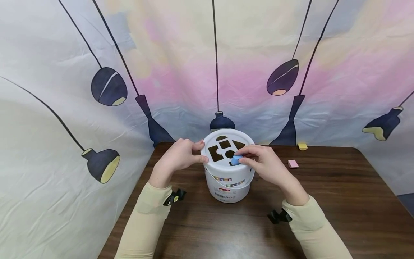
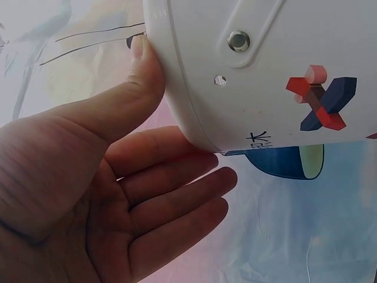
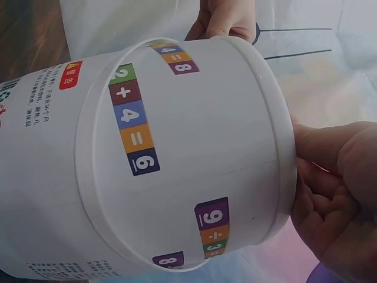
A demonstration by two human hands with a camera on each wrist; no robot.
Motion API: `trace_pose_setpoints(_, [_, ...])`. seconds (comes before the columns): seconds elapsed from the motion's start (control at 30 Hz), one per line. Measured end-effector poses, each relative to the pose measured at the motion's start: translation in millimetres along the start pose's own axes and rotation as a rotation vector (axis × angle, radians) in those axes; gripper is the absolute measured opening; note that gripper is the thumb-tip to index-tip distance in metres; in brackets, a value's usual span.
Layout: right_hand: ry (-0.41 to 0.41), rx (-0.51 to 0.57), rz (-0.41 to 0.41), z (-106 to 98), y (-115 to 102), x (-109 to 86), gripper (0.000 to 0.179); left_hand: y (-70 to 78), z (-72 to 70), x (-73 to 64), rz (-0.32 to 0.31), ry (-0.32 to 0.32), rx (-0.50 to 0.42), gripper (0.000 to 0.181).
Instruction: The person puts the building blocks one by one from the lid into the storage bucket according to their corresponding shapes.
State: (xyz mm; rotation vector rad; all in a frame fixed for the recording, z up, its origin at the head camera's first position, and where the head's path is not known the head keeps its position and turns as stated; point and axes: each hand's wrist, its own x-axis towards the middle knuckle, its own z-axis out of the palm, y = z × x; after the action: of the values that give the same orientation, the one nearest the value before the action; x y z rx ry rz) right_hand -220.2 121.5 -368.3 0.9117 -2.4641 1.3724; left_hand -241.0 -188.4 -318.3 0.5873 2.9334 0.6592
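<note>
A white bucket (image 1: pixel 228 190) stands upright on the table, its white lid (image 1: pixel 213 136) pierced with several dark shaped holes. My right hand (image 1: pixel 266 163) pinches a small blue block (image 1: pixel 236 160) between thumb and fingers, at a hole near the lid's front right edge. How far the block sits in that hole is hard to tell. In the right wrist view, the bucket's rim hides the block and the fingertips of that hand (image 3: pixel 336 188). On the opposite side, my left hand (image 1: pixel 179 158) touches the rim with thumb and index finger; its other fingers (image 2: pixel 182 197) extend loosely below.
To the right of the bucket, a pink block (image 1: pixel 293 164) lies on the brown table (image 1: pixel 339 201). Farther back, a yellow block (image 1: pixel 302 146) sits by the table's rear edge. A painted cloth (image 1: pixel 181 72) hangs behind. The bucket's handle (image 3: pixel 88 194) hangs down its front.
</note>
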Motion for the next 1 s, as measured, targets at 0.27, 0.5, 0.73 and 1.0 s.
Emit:
trace_pose_setpoints(0.27, [-0.003,-0.066,0.004,-1.6,-3.0,-2.3,0.018,-0.5,1.2,-0.5,0.006,0.006,-0.013,0.072])
trace_pose_setpoints(0.5, [0.001,-0.058,0.017,-2.2,-1.9,-5.4,0.02,-0.6,2.0,-0.2,0.009,0.005,-0.012,0.072])
trace_pose_setpoints(0.73, [0.008,-0.026,0.036,-1.8,-1.1,-5.9,0.022,-2.2,1.9,-0.8,0.011,0.01,-0.006,0.072])
trace_pose_setpoints(1.0, [0.023,0.026,0.038,-1.4,2.8,-8.3,0.025,-1.6,1.6,-1.8,0.009,0.01,-0.006,0.072])
